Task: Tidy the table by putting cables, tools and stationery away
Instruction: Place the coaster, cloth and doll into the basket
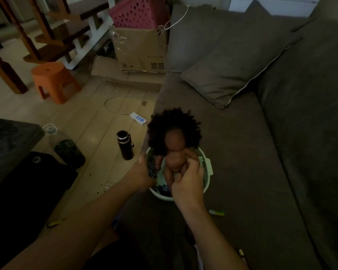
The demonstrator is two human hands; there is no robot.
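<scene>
Sofa [252, 152]: grey, spans everything right of and beyond both hands; serves as the work surface, so loose items rest on its seat rather than on a table.

Cushion [234, 61]: lies flat on the seat well beyond the right hand, clear of the work.

Basin [208, 164]: pale, two-handled, on the seat edge directly under both hands. Appears to act as the collecting tub; patterned cloth lies inside.

Doll [174, 152]: dark curly hair, head pointing away from the person, body over the basin. Judged to be lifted or lowered here so the basin contents can be reached; which, cannot tell.

Right hand [187, 184]: closed, fingers pinching the doll's arm and side, carrying its weight from above.

Left hand [140, 174]: at the basin's near-left rim, thumb raised, fingers curled out of sight over the rim or into the cloth; probably steadying the tub. Whether it grips anything, cannot tell.

Flask [125, 145]: black, upright on the floor, left of the left hand.

Power strip [138, 118]: white, on the floor beyond the left hand, cable looping away. Task item, not yet put away.

Green marker [217, 213]: on the seat just behind the right wrist, toward the person. Stationery, still out.
</scene>
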